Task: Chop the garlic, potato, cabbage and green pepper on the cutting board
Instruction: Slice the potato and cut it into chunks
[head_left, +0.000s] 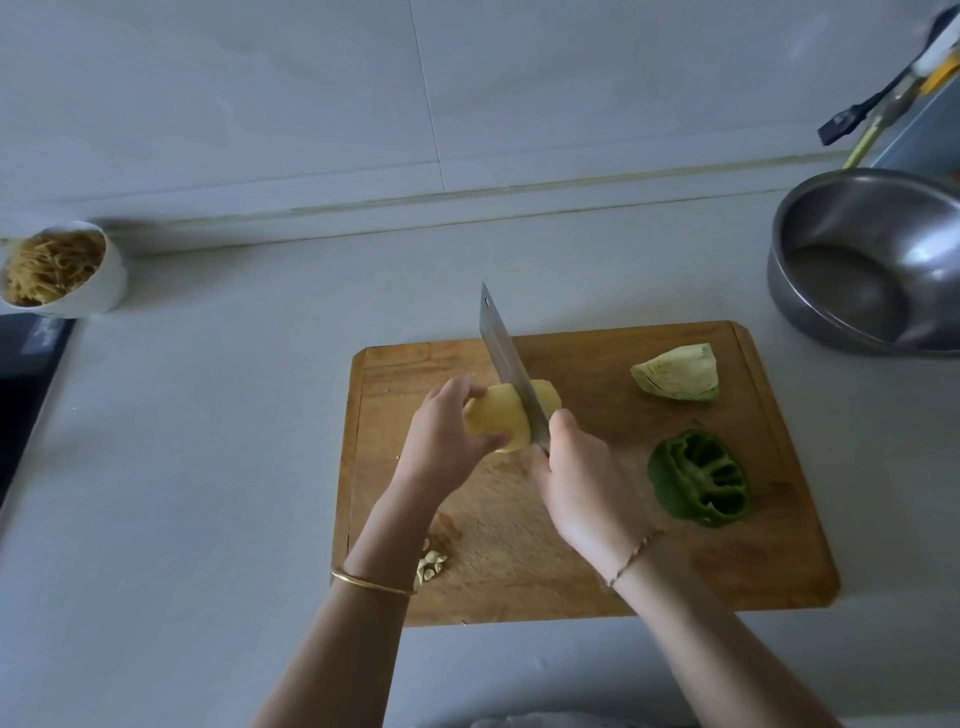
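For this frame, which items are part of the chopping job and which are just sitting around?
In use: cutting board, potato held by the left hand, knife in the right hand, cabbage wedge, green pepper half, pale chopped pieces, probably garlic.
Lying about: white bowl of shreds, steel bowl, black brush at the far right.

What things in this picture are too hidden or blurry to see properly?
All in the head view:
Knife handle: hidden inside the right hand.
Potato: left end covered by the left hand; blade hides how deep the cut goes.
Metal bowl: cut off by the right edge.
Pale bits beside the left wrist: too small to name.
Utensils top right: blurred, cropped.
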